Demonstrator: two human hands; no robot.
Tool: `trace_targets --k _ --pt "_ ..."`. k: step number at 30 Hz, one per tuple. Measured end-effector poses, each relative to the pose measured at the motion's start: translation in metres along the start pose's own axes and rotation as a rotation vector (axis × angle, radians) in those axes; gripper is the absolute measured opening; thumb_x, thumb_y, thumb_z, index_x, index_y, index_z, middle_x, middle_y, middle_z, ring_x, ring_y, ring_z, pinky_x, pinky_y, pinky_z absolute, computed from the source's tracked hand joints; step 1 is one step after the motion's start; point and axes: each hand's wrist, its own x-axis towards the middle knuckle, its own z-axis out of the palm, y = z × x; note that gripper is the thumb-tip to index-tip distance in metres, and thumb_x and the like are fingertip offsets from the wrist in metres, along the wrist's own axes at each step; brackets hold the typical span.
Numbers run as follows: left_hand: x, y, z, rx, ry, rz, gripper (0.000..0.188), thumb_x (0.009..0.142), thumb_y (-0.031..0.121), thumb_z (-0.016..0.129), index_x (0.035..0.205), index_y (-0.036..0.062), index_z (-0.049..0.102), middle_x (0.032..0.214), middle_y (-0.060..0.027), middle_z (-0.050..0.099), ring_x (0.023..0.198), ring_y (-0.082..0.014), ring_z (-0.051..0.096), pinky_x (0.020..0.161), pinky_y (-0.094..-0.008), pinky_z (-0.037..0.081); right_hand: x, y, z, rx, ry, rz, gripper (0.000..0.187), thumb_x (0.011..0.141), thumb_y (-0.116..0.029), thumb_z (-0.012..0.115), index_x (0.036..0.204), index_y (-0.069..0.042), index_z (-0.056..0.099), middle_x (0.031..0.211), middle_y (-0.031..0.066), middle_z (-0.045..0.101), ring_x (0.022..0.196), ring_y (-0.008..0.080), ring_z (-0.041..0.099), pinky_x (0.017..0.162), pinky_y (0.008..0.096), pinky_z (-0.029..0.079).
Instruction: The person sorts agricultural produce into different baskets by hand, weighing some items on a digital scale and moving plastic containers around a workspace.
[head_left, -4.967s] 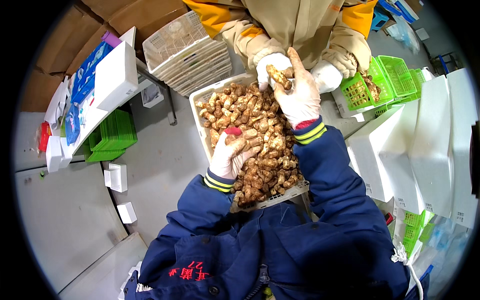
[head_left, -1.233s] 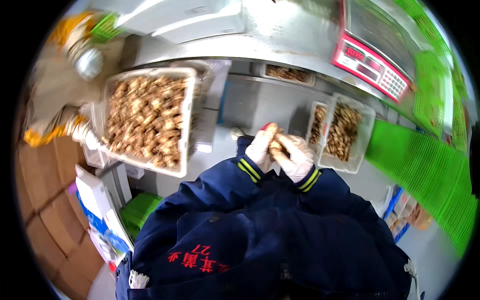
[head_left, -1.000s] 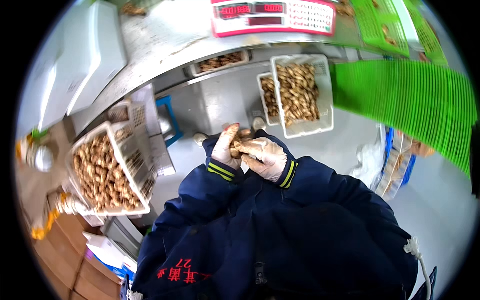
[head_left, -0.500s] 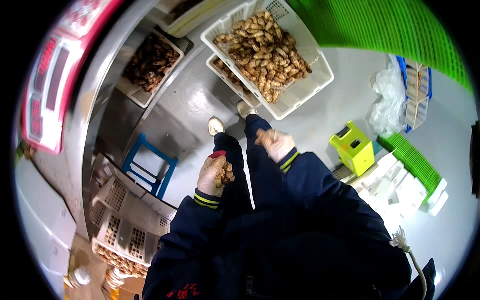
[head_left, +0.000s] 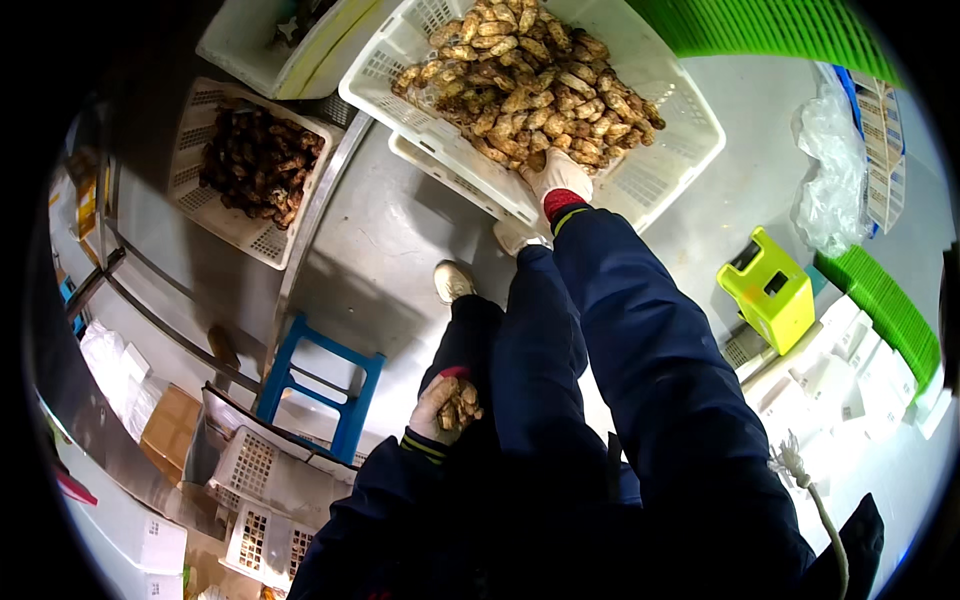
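Observation:
At the top centre, a white perforated crate [head_left: 680, 165] holds a heap of brown, lumpy, finger-length pieces [head_left: 530, 85] that look like unshelled peanuts. My right hand [head_left: 560, 176], in a pale glove with a red cuff at the wrist, reaches to the near edge of this heap. Its fingertips lie among the pieces, so their grip is hidden. Low in front of my legs, my left hand [head_left: 434, 408], also pale-gloved, is closed around several of the same pieces [head_left: 460, 403]. Something red shows at the upper edge of that hand.
Another crate sits under the filled one. On the left, a white crate [head_left: 185, 165] contains darker pieces beyond a metal edge. A blue stool [head_left: 365, 400] stands left of my legs. To the right are a yellow-green plastic step stool [head_left: 795, 315], white boxes and a clear plastic bag [head_left: 830, 175].
My right hand has gone forward from above my legs to the heap in the crate. My left hand has moved lower, still holding its pieces. The view has shifted.

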Motion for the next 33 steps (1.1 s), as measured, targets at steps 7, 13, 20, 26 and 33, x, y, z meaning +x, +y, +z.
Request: trace_targets --k 7,13,20,26,33 --pt "0.007 0.005 0.003 -0.053 0.016 -0.026 0.03 0.094 0.025 0.053 0.116 0.0053 0.056 0.087 -0.0141 0.062 0.072 -0.0231 0.059 0.067 -0.0395 0.051 0.017 0.037 -0.001 0.796 -0.197 -0.032 0.032 0.083 -0.018 0.066 0.111 -0.004 0.06 0.103 0.0146 0.069 0.091 0.0276 0.067 0.078 0.036 0.053" --pt "0.015 0.008 0.009 -0.014 0.048 -0.045 0.029 0.093 0.028 0.054 0.112 0.0063 0.057 0.085 -0.0132 0.061 0.065 -0.0204 0.057 0.067 -0.0395 0.05 -0.013 0.076 -0.031 1.907 -0.61 -0.04 0.047 0.082 -0.017 0.068 0.125 -0.007 0.052 0.108 0.0075 0.063 0.093 0.0176 0.061 0.084 0.0342 0.052" --pt "0.028 0.027 0.013 0.043 -0.01 -0.02 0.032 0.093 0.035 0.053 0.093 0.003 0.058 0.08 -0.0156 0.061 0.066 -0.0248 0.059 0.064 -0.0403 0.052 0.059 0.023 -0.052 0.486 0.228 0.136 0.03 0.078 -0.022 0.065 0.102 -0.004 0.066 0.085 0.0179 0.069 0.078 0.0321 0.067 0.073 0.0377 0.053" --pt "0.043 0.043 0.013 0.018 -0.061 0.024 0.031 0.092 0.031 0.055 0.097 0.001 0.059 0.082 -0.0158 0.062 0.068 -0.0252 0.061 0.064 -0.0413 0.053 0.114 -0.007 -0.085 -0.125 0.16 0.128 0.026 0.076 -0.015 0.068 0.1 -0.006 0.07 0.099 0.0136 0.07 0.095 0.0281 0.069 0.075 0.0357 0.057" --pt "0.049 0.055 0.012 -0.056 -0.022 0.065 0.035 0.092 0.03 0.056 0.11 0.0006 0.057 0.086 -0.0153 0.062 0.072 -0.0238 0.061 0.066 -0.0413 0.053 0.16 -0.004 -0.078 0.054 0.166 0.131 0.037 0.081 -0.024 0.062 0.115 -0.01 0.064 0.107 0.0158 0.068 0.097 0.0351 0.065 0.082 0.0424 0.053"
